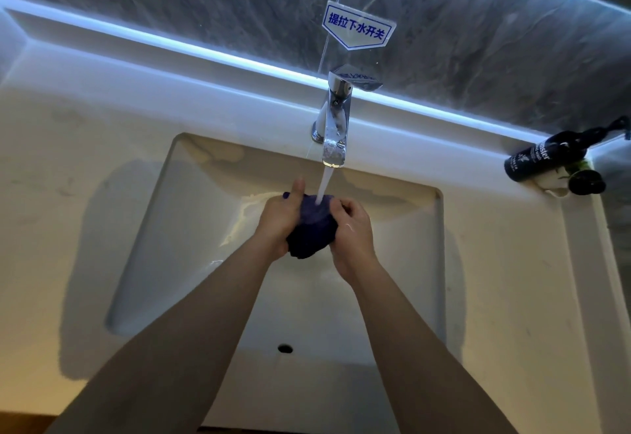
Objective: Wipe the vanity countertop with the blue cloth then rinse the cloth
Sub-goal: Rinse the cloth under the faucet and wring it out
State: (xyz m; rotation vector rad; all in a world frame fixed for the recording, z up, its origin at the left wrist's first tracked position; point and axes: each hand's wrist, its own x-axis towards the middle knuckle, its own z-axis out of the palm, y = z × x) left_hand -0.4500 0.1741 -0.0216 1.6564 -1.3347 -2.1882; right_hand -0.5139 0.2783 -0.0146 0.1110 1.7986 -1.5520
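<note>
Two bare forearms reach over a white sink basin [191,228], rinsing a blue cloth [312,228].

Left hand [281,220] and right hand [351,228] both curl their fingers closed around the bunched cloth, held above the basin's middle under water running from the chrome faucet [334,122] at the back edge. Near the countertop's [68,146] back right corner lies a dark pump bottle [546,157].

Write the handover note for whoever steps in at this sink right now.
Left hand and right hand: both closed on the bunched blue cloth, held over the basin.
Faucet is on; the stream lands on the cloth's top.
Done: rinsing is under way; the wiping itself can't be confirmed from this view.
Left: finish rinsing, wring the cloth, turn the faucet off.
</note>
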